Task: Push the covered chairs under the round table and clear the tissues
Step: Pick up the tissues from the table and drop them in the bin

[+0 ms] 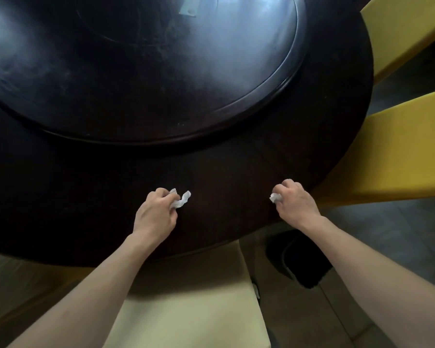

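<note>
A dark round table [224,172] fills most of the head view, with a raised turntable [141,71] in its middle. My left hand [155,214] rests near the front edge, closed on a crumpled white tissue [182,200] that sticks out to the right of the fingers. My right hand [296,203] is close to the table's right front edge, closed on a smaller white tissue [275,197]. A chair with a pale cover [191,305] stands directly below me, its seat partly under the table. Two yellow covered chairs [397,156] [402,28] stand at the right rim.
A dark bin-like object [299,259] sits on the floor to the right of the pale chair, below my right forearm. Grey floor tiles [399,234] show at the right. A small pale tag [187,10] lies on the turntable at the top.
</note>
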